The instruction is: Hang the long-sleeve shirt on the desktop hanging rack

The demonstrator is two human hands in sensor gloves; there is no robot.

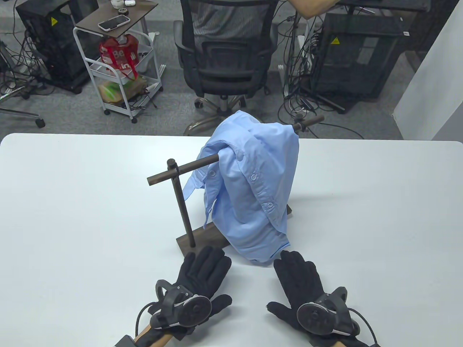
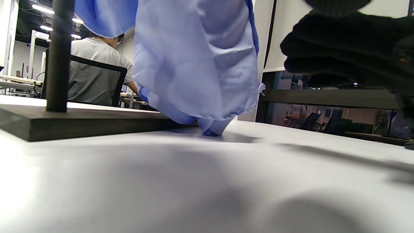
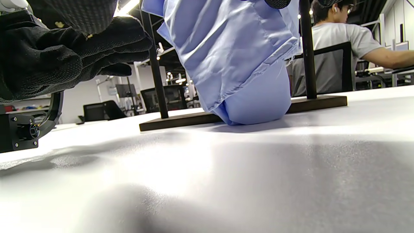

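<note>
A light blue long-sleeve shirt point(image 1: 253, 188) hangs draped over the crossbar of a dark wooden desktop rack point(image 1: 181, 202), its lower end bunched on the table in front of the rack's base. It also shows in the left wrist view point(image 2: 197, 64) and the right wrist view point(image 3: 239, 58). My left hand point(image 1: 202, 274) lies flat and empty on the table just in front of the rack base. My right hand point(image 1: 300, 282) lies flat and empty, its fingertips close to the shirt's lower end. In the left wrist view the right hand point(image 2: 349, 48) shows; in the right wrist view the left hand point(image 3: 64, 55) shows.
The white table point(image 1: 72, 217) holds only the rack. Beyond its far edge stand an office chair point(image 1: 228, 58) with a seated person, a white cart point(image 1: 119, 72) and black cases.
</note>
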